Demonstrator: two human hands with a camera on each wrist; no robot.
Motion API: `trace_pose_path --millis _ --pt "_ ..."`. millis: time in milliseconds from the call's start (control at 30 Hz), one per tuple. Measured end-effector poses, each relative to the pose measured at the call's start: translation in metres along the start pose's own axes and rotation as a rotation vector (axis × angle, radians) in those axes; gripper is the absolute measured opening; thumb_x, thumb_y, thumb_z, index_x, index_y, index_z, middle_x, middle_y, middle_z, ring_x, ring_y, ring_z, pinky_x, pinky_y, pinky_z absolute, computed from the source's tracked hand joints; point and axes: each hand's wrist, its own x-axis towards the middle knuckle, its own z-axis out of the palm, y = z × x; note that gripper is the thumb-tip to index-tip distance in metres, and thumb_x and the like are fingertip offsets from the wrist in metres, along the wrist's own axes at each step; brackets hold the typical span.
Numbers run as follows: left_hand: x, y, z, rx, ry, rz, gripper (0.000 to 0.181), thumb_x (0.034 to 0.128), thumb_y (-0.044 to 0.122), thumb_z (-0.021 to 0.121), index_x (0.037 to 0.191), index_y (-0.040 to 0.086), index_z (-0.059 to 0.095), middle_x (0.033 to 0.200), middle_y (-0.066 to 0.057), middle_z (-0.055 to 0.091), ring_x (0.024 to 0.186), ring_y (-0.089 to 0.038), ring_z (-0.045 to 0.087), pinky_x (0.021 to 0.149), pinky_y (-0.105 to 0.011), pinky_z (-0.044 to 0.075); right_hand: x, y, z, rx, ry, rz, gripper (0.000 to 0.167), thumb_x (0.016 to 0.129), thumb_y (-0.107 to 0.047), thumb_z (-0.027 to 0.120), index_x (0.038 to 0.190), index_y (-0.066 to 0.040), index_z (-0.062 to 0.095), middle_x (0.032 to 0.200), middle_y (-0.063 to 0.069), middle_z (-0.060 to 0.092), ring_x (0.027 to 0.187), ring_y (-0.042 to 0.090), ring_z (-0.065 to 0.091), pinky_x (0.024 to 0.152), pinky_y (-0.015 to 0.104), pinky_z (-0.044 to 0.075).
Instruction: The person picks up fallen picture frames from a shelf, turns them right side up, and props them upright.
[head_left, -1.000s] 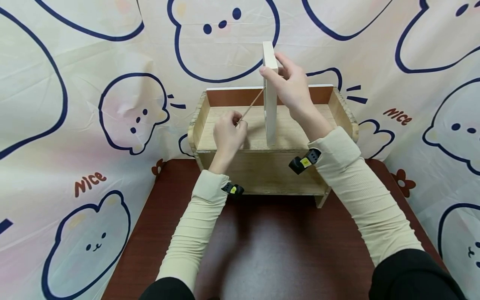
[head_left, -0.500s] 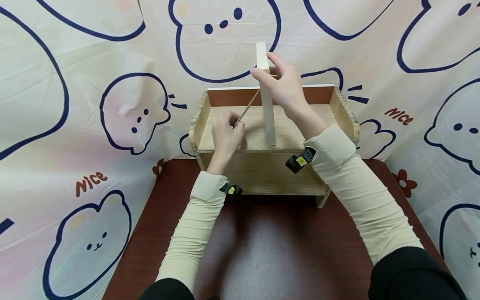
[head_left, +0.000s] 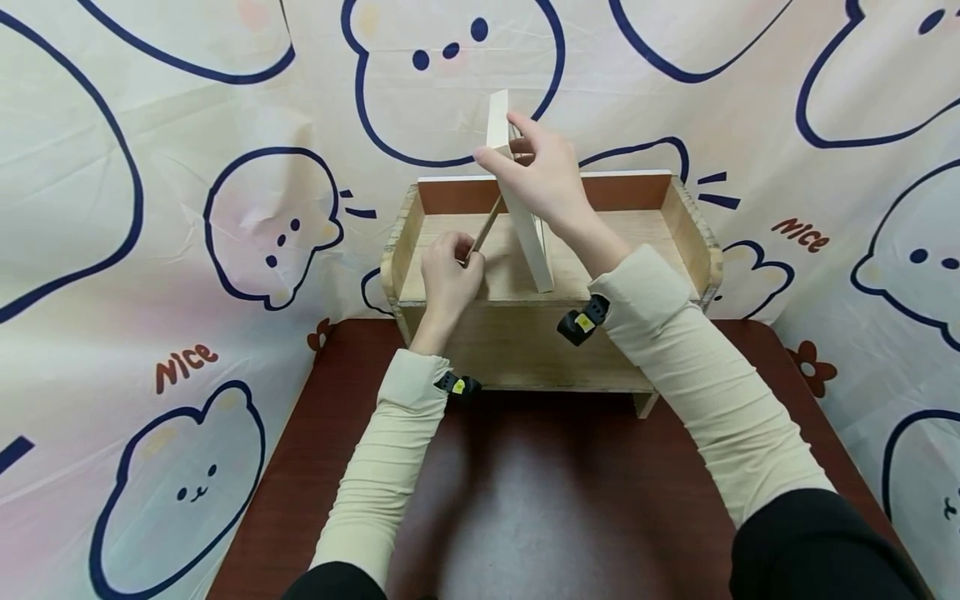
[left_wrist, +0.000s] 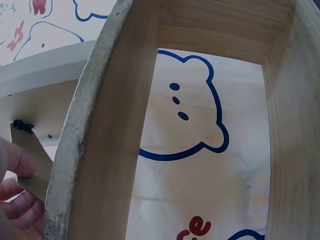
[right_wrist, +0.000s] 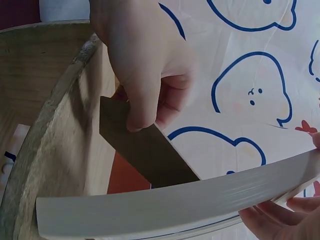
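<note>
A white picture frame (head_left: 528,237) stands nearly edge-on on the wooden shelf's top, its upper end leaning left. My right hand (head_left: 546,179) grips its upper part, thumb on the near side; in the right wrist view those fingers (right_wrist: 272,217) are at the lower right. Left of the frame, my left hand (head_left: 452,275) pinches the brown support leg (head_left: 489,223) that slants out from its back. In the left wrist view a black hinge (left_wrist: 22,125) joins the leg to the back panel. The right wrist view shows my left thumb (right_wrist: 142,107) flat on the leg.
The wooden shelf (head_left: 555,346) has raised side walls (head_left: 686,221) and a brown strip (head_left: 468,197) along the rear. It stands on a dark red-brown table (head_left: 525,500). A cartoon-printed curtain (head_left: 225,350) hangs behind and on both sides.
The frame's upper end has tilted left, with its foot staying on the shelf. My right hand has moved left with it. The left hand has hardly shifted, still pinching the leg.
</note>
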Motion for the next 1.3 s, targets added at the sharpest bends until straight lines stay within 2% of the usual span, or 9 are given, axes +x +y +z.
trace_pose_path --millis 467,667,800,1000,1167,1300 --pt "-0.004 -0.006 0.0 -0.035 0.014 0.0 0.01 0.068 -0.004 0.055 0.074 -0.005 0.063 0.066 -0.015 0.062 0.061 -0.025 0.059 0.06 -0.034 0.048 0.003 -0.002 0.013 -0.127 0.009 -0.052 0.054 0.082 -0.042 0.06 0.132 -0.024 0.047 0.113 0.004 0.061 0.099 0.014 0.059 0.074 0.027 0.05" --pt "-0.004 -0.008 0.0 -0.04 0.011 -0.004 0.011 0.0682 -0.005 0.054 0.074 -0.005 0.063 0.067 -0.016 0.062 0.061 -0.025 0.06 0.059 -0.032 0.05 0.003 -0.002 0.015 -0.132 0.017 -0.064 0.05 0.082 -0.043 0.06 0.128 -0.026 0.05 0.112 0.004 0.061 0.098 0.014 0.059 0.074 0.028 0.049" --pt "-0.004 -0.008 -0.001 -0.047 0.006 -0.008 0.011 0.0691 -0.005 0.054 0.075 -0.006 0.063 0.068 -0.016 0.062 0.062 -0.025 0.06 0.059 -0.032 0.05 0.002 -0.001 0.015 -0.106 0.024 -0.053 0.049 0.082 -0.046 0.059 0.127 -0.027 0.052 0.114 0.004 0.06 0.1 0.015 0.058 0.076 0.03 0.049" --pt "-0.005 -0.004 -0.005 -0.06 -0.003 -0.022 0.016 0.0739 -0.001 0.057 0.088 -0.007 0.062 0.08 -0.018 0.061 0.074 -0.028 0.06 0.065 -0.034 0.05 0.006 0.001 0.014 0.008 0.054 -0.002 0.052 0.087 -0.047 0.052 0.131 -0.02 0.05 0.115 0.003 0.059 0.099 0.012 0.057 0.077 0.025 0.047" --pt "0.0 0.01 -0.013 -0.139 0.056 0.009 0.021 0.0763 0.003 0.058 0.095 -0.007 0.061 0.085 -0.018 0.061 0.079 -0.027 0.059 0.067 -0.038 0.05 0.017 -0.004 0.01 0.157 0.043 0.072 0.043 0.089 -0.041 0.053 0.122 -0.014 0.058 0.112 0.001 0.06 0.099 0.01 0.052 0.079 0.025 0.045" --pt "0.006 0.025 -0.017 -0.216 0.069 0.042 0.021 0.0766 0.004 0.058 0.094 -0.006 0.062 0.083 -0.017 0.062 0.077 -0.025 0.06 0.066 -0.037 0.051 0.028 -0.009 0.006 0.193 0.033 0.151 0.038 0.089 -0.033 0.056 0.119 -0.01 0.06 0.111 0.002 0.059 0.099 0.011 0.051 0.078 0.025 0.045"
